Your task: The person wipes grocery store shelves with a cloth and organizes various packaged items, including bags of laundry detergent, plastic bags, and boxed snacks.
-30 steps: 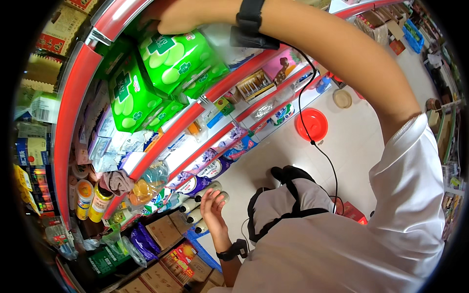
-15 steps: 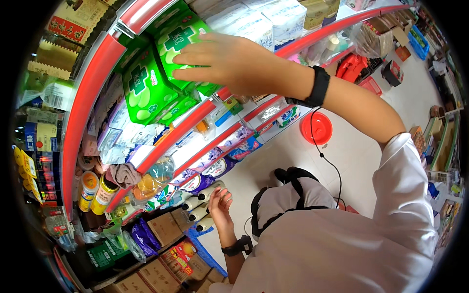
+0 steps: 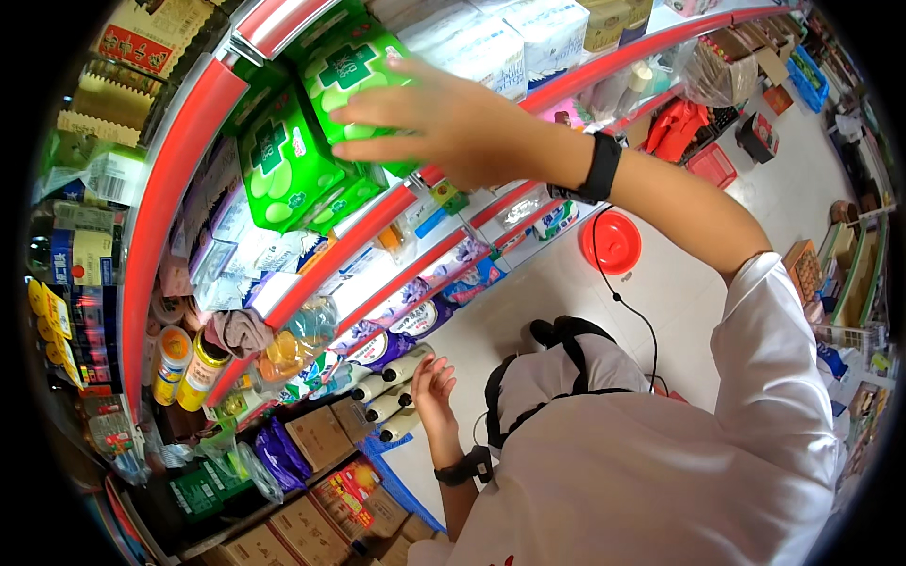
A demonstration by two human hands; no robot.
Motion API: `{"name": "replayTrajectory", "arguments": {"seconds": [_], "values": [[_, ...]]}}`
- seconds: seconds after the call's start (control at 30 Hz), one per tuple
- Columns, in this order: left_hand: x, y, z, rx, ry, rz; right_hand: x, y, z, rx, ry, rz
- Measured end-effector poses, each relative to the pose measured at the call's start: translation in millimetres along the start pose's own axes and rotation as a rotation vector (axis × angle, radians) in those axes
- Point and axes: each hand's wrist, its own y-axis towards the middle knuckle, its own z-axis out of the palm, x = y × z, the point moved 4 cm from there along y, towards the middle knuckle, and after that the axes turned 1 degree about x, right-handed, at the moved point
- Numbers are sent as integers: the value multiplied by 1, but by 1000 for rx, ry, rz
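My right hand (image 3: 444, 123), slightly blurred, reaches across the upper shelf with its fingers stretched out and apart. It is over a bright green plastic-wrapped pack (image 3: 354, 71) with pale green round shapes; whether the fingertips press on it I cannot tell. A second green pack (image 3: 283, 165) of the same look stands beside it, toward the left, near the red shelf edge. My left hand (image 3: 434, 389) hangs lower, beside several pale bottles (image 3: 385, 407) on the floor. Its fingers are loosely bent and apart, with nothing in them.
White tissue packs (image 3: 547, 38) fill the shelf further right. Red edge strips (image 3: 344, 245) run along the shelves. Below are purple bags (image 3: 382, 351), yellow-labelled bottles (image 3: 201, 373) and cardboard boxes (image 3: 302, 533). A red basin (image 3: 611, 242) stands on the floor, with a black cable (image 3: 637, 321) hanging past it.
My right hand stays over the green packs, having shifted only a little. The left-hand green pack sits slightly higher in view. My left hand has barely moved.
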Motion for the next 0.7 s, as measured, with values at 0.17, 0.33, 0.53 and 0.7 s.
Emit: {"name": "replayTrajectory", "arguments": {"seconds": [0.17, 0.33, 0.53, 0.7], "values": [[5, 0, -2, -3, 0, -12, 58, -47, 23, -18, 154, -54], [17, 1, -5, 4, 62, -56, 137, -169, 97, 513, 419, 90], [20, 7, -2, 13, -51, -101, 174, -384, 179, 1343, 308, 559], [4, 30, -2, 28, 18, -26, 216, -450, 191, 1079, 729, 1088]]}}
